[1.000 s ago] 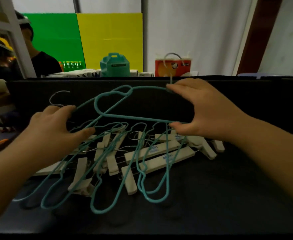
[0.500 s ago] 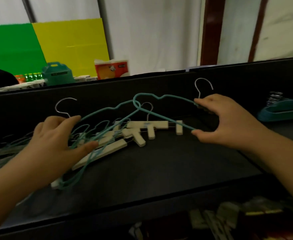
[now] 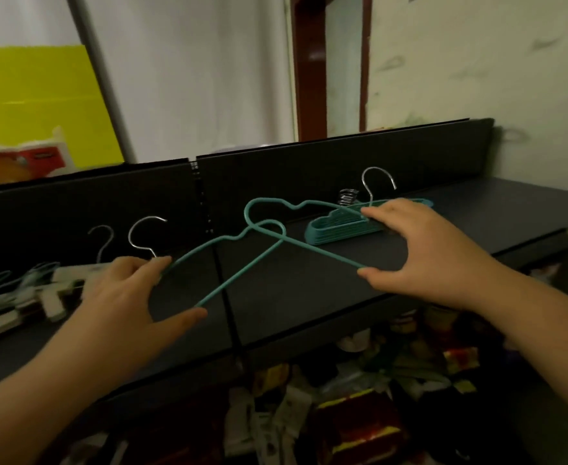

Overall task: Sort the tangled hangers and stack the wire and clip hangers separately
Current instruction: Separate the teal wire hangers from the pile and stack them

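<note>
Above the middle of the dark grey shelf (image 3: 309, 297), two teal wire hangers are held up off the surface, crossing each other where their looped shoulders meet; the left hand (image 3: 121, 310) pinches one teal wire hanger (image 3: 208, 245) near its neck between fingertips and thumb, its silver hook (image 3: 143, 234) rising just beyond the fingers, while the right hand (image 3: 426, 260) grips the other teal wire hanger (image 3: 309, 251), fingers laid over its upper arm and thumb under the lower bar, its silver hook (image 3: 376, 182) standing up behind the knuckles. Just behind the right hand, towards the back right of the shelf and close to the black back panel (image 3: 309, 169), lies a flat stack of teal wire hangers (image 3: 336, 228), their bunched silver hooks (image 3: 347, 196) pointing at the panel. At the left end of the shelf sits the remaining tangle of white clip hangers (image 3: 24, 297) mixed with teal wire, blurred, with one more silver hook (image 3: 103, 239) sticking up from it. Any print on the clips is too smeared to read. Beyond the panel a red and white box (image 3: 24, 162) stands before a yellow board (image 3: 34, 102); its lettering is also unreadable. Below the front edge of the shelf lies a jumble of coloured packets (image 3: 359, 397)
</note>
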The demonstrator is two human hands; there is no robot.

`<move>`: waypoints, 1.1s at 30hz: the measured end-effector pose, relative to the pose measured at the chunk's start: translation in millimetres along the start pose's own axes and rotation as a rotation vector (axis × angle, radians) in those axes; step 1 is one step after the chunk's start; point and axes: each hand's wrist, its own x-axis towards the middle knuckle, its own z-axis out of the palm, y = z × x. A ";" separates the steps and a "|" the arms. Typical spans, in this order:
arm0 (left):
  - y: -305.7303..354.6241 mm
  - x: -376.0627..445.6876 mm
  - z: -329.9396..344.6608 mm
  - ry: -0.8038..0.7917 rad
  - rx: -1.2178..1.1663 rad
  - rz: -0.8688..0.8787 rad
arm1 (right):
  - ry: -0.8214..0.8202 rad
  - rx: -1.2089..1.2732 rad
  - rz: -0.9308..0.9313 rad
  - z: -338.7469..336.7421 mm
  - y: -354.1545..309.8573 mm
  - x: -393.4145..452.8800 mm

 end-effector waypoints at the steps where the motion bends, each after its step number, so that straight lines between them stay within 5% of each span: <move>1: 14.3 5.1 4.5 -0.008 0.003 0.015 | -0.001 0.002 0.011 -4.0 11.8 0.0; 16: 133.0 161.7 70.8 0.055 0.002 0.248 | 0.039 0.004 0.044 -5.7 153.4 66.2; 33: 268.7 270.0 142.4 -0.153 0.015 0.363 | -0.043 0.042 -0.031 -9.4 294.2 133.7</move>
